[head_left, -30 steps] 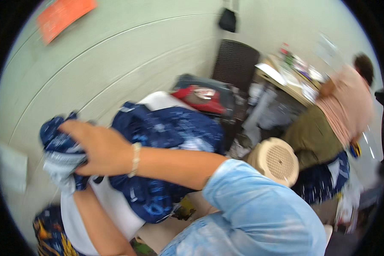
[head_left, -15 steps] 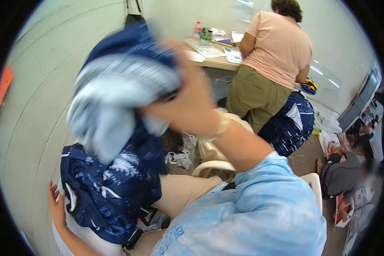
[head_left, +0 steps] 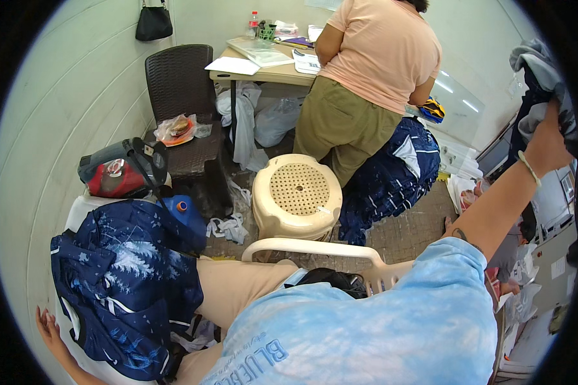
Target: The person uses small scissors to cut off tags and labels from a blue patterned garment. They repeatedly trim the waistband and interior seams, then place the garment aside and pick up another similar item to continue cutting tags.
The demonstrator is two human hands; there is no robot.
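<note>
My right arm reaches far out to the right, and the right hand (head_left: 550,144) grips a bunched garment (head_left: 538,64) in grey and dark navy, partly cut off by the picture's rim. At the lower left my left hand (head_left: 49,328) has its fingers apart and holds nothing. It is beside a navy patterned garment (head_left: 125,282) with light blue and white prints, which lies heaped by my lap on a white surface.
A cream plastic stool (head_left: 297,189) stands ahead, near a brown woven chair (head_left: 180,83) and a desk (head_left: 289,74) with papers. A person in a peach shirt (head_left: 382,54) stands beside a large navy garment pile (head_left: 395,183). A red-grey bag (head_left: 119,173) sits at left.
My right hand has swung the garment from the left, in front of me, far out to the right. The left hand stays beside the navy garment. My view has shifted, uncovering the stool and chair.
</note>
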